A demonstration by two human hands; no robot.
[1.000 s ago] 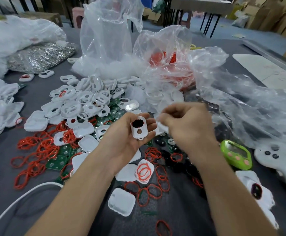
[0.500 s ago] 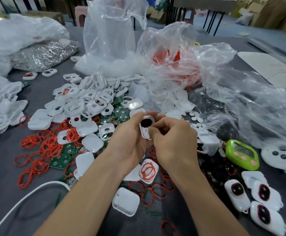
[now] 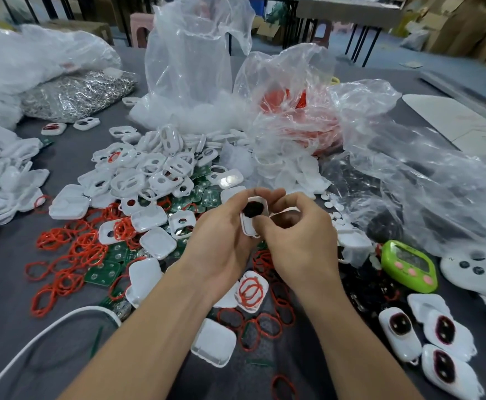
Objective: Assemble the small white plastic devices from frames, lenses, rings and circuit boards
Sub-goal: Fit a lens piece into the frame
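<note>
Near the desk's (image 3: 2,284) front edge lies a smooth, rounded-square white shell (image 3: 213,342) among thin orange rings (image 3: 62,261). Above the middle, your left hand (image 3: 221,238) curls around a glossy white frame (image 3: 252,217) with a dark oval lens, while your right hand (image 3: 299,241) pinches its lower end with closed fingers. Beyond them, white frames pile over green circuit boards (image 3: 207,194), then crinkled clear bags (image 3: 189,53).
</note>
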